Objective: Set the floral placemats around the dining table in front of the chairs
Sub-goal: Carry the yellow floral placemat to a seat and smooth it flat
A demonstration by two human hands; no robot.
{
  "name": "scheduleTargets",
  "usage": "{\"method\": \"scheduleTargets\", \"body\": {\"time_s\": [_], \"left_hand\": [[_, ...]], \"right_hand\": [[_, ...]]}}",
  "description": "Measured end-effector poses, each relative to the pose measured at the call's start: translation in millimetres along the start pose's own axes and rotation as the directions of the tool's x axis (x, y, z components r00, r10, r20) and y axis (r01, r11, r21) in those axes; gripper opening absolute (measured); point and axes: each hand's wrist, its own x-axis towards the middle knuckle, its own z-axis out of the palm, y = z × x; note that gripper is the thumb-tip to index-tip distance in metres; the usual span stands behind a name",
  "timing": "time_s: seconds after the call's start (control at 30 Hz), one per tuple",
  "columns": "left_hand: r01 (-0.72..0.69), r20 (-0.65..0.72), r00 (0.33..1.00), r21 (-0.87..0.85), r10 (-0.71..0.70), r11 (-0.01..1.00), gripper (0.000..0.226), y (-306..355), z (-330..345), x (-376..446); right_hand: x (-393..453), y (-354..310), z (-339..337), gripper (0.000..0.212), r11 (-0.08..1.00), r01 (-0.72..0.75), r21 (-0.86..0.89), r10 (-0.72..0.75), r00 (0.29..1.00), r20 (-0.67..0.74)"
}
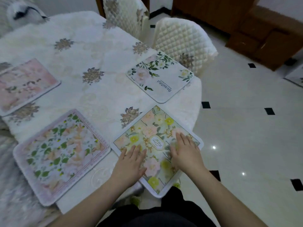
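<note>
The surface (91, 51) wears a white cloth with grey-brown flower motifs, and everything is placed here relative to the yellow-flowered placemat (157, 148) at its near right corner. Far left of it lies a pink placemat (26, 86), long axis running toward the upper right. Just left of it, almost touching corners, sits a green-leafed placemat (62, 154), tilted the same way. The left hand (131, 163) rests flat on the yellow-flowered placemat's left part, fingers straight and together; the right hand (185, 153) presses its right part, fingers spread (neither grips). This mat sits diamond-wise, one corner overhanging the edge toward the person. Beyond it lies a white "Beautiful" placemat (159, 76), before a quilted chair (183, 41).
</note>
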Motion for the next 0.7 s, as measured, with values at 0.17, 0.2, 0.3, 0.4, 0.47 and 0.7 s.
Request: {"method": "scheduleTargets", "body": {"time_s": [0.17,0.2,0.3,0.4,0.47,0.7], "left_hand": [[0.214,0.084,0.976,-0.154,-0.203,0.964,0.089,29,3,14],[0.255,0.102,0.965,-0.167,-0.24,0.952,0.09,36,3,16],[0.345,0.163,0.933,-0.164,-0.32,0.924,0.097,52,9,21],[0.423,0.122,0.905,-0.169,-0.407,0.89,0.094,60,21,22],[0.455,0.098,0.89,-0.213,-0.445,0.864,0.088,63,30,19],[0.564,0.02,0.803,-0.347,-0.596,0.749,0.084,84,44,13]], "right_hand": [[50,26,1,0.062,0.969,0.226,-0.1,-0.218,0.972,0.087],[59,29,1,0.062,0.961,0.258,-0.098,-0.249,0.963,0.1],[83,38,4,0.065,0.943,0.315,-0.111,-0.296,0.942,0.159],[97,45,9,0.07,0.916,0.365,-0.166,-0.331,0.922,0.201],[101,48,10,0.073,0.903,0.39,-0.179,-0.35,0.912,0.215],[117,48,4,0.083,0.899,0.408,-0.158,-0.362,0.897,0.253]]}}
